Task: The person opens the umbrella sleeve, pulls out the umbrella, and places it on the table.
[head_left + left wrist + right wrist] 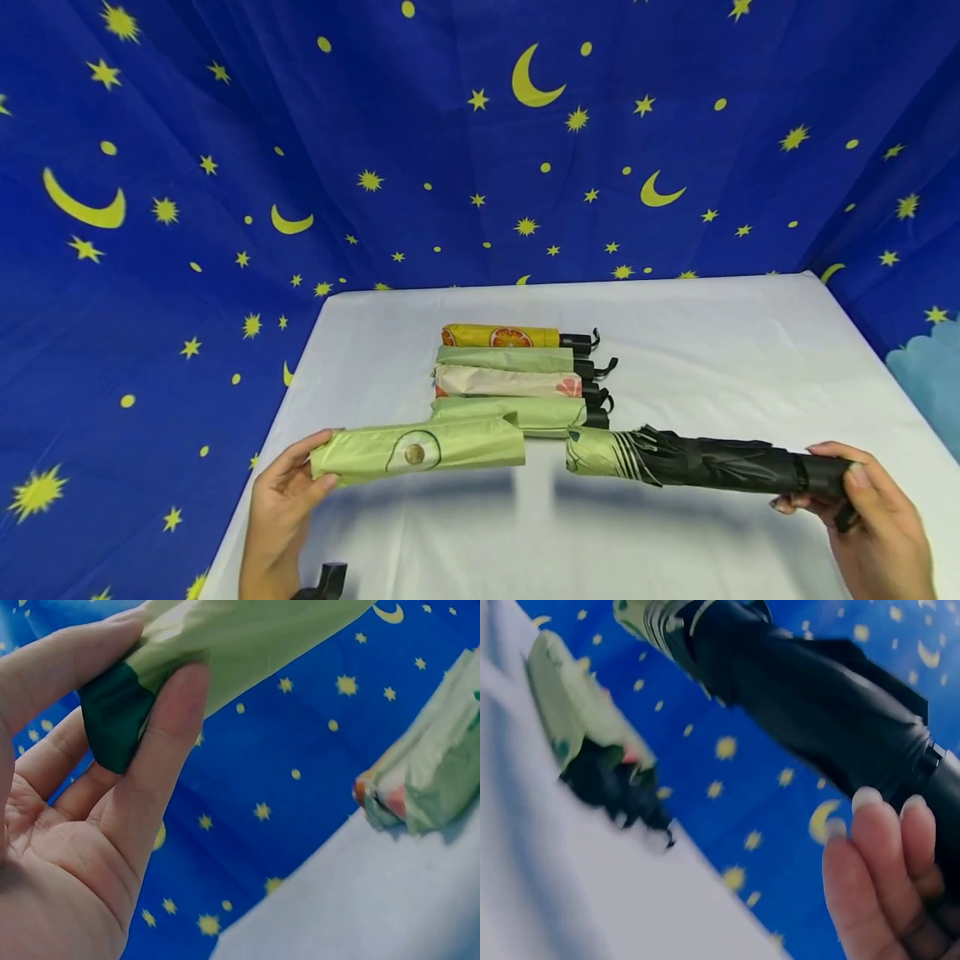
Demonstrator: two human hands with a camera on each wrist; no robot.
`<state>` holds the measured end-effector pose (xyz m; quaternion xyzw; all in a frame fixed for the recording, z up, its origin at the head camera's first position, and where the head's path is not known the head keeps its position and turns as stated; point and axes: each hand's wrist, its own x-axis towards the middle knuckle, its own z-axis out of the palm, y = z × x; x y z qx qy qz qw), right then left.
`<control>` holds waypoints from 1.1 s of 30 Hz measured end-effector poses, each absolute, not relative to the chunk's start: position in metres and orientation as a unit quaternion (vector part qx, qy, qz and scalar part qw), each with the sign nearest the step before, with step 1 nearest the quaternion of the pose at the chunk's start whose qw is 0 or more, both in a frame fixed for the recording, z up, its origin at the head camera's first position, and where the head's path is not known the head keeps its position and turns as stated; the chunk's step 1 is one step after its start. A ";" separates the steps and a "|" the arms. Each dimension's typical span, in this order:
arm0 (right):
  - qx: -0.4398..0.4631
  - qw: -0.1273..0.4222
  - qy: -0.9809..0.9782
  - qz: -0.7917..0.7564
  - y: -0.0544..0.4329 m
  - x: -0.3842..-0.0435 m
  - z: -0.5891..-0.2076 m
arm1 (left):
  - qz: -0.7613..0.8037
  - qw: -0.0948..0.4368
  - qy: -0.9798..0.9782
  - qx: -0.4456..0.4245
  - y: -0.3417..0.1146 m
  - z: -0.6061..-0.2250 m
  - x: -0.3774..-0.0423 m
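Note:
My left hand (pixel 277 508) pinches one end of a light green umbrella sleeve (pixel 472 442) with an avocado print, between thumb and fingers. A dark green patch of the sleeve (pixel 120 712) shows between the fingertips in the left wrist view. Around the handle end of a folded black umbrella (pixel 720 462), my right hand (pixel 885 508) has its fingers curled. This umbrella points left, its light green, striped end facing the sleeve's free end across a small gap. Both are held above the table, roughly level.
Behind them on the white-covered table (pixel 360 350) lie an orange-print yellow umbrella (pixel 540 337), a pale green one (pixel 510 359), a pinkish one (pixel 495 382) and another green one (pixel 555 412), side by side with black handles rightward. A blue star-patterned curtain (pixel 450 142) surrounds the table.

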<state>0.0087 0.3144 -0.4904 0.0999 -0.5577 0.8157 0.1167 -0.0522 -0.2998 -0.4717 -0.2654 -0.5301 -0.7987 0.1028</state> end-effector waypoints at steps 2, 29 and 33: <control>0.097 0.101 -0.551 0.823 0.320 0.007 -0.502 | -0.797 0.088 -0.547 -0.240 -0.303 -0.478 -0.053; -0.093 0.148 -0.814 0.554 0.325 -0.003 -0.552 | -0.625 -0.078 -0.772 -0.085 -0.291 -0.528 -0.073; -0.141 0.188 -0.875 0.424 0.321 -0.003 -0.551 | -0.559 -0.038 -0.825 -0.075 -0.288 -0.522 -0.072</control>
